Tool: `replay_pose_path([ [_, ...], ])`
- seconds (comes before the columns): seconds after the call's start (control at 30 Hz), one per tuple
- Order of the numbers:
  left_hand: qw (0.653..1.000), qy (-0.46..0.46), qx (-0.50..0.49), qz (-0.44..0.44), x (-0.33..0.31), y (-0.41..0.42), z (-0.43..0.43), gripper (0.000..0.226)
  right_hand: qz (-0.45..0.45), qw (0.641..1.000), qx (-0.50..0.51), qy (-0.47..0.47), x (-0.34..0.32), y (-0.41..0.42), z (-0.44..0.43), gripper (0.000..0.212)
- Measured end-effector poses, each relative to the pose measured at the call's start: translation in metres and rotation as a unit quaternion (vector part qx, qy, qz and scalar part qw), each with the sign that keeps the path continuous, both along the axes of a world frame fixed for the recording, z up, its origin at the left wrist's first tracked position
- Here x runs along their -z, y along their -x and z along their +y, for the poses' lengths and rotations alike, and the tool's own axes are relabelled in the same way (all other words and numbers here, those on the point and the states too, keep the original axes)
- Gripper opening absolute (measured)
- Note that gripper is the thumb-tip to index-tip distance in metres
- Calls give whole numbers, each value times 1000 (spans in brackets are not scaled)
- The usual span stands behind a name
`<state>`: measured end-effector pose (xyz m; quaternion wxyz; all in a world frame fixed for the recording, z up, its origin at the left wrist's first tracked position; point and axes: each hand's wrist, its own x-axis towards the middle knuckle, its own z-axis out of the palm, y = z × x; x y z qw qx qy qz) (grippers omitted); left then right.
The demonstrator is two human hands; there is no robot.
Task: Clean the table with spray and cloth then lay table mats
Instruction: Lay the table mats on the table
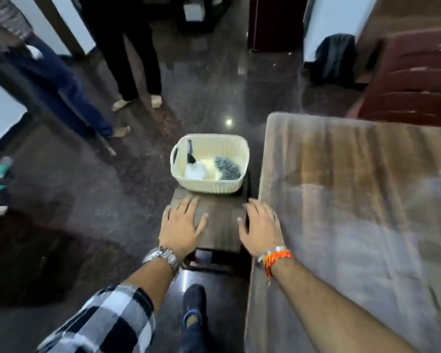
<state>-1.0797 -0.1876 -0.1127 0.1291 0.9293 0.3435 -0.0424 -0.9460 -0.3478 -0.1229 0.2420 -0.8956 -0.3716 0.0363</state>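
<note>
Resting flat on the near half of a small dark stool (215, 225), the left hand (182, 226) and right hand (260, 229) lie palm down with fingers spread, grasping nothing. The left sits at the stool's left edge and the right at its right edge, fingers pointing toward the far end.

On the stool's far end stands a cream basket (211, 186), slightly overhanging the far edge. Inside it, toward the left wall, a spray bottle (194, 169) with a dark trigger head leans against the rim, and toward the right wall lies a dark patterned cloth (228, 168). Whether the stool's dark woven-looking top is a stack of table mats cannot be told; the frame is too blurred.

Just beside the stool's right edge runs the long left edge of the table (354, 200), its brownish surface bare, with no mats laid.

Judging by this, the task has barely begun: spray and cloth remain in the basket, the table shows no sign of wiping under way, and no mat is placed. Spraying, wiping and laying the mats all appear left to do. Two bystanders' legs stand well apart on the floor beyond.
</note>
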Motion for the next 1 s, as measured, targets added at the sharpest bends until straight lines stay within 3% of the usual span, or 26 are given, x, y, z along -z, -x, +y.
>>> replay_pose_path([
  [0.2,996,65,-30,56,62,44,80,73,80,992,14,96,47,36,85,42],
  [0.47,978,163,-34,125,131,43,114,75,165,958,73,222,119,35,108,41],
  [0.67,955,230,-83,170,159,30,130,77,238,924,179,239,153,34,120,49],
  [0.83,943,267,-129,153,166,26,133,57,287,869,306,263,162,36,109,57],
  [1.0,941,264,-181,108,169,25,135,51,290,870,341,205,163,34,108,51],
])
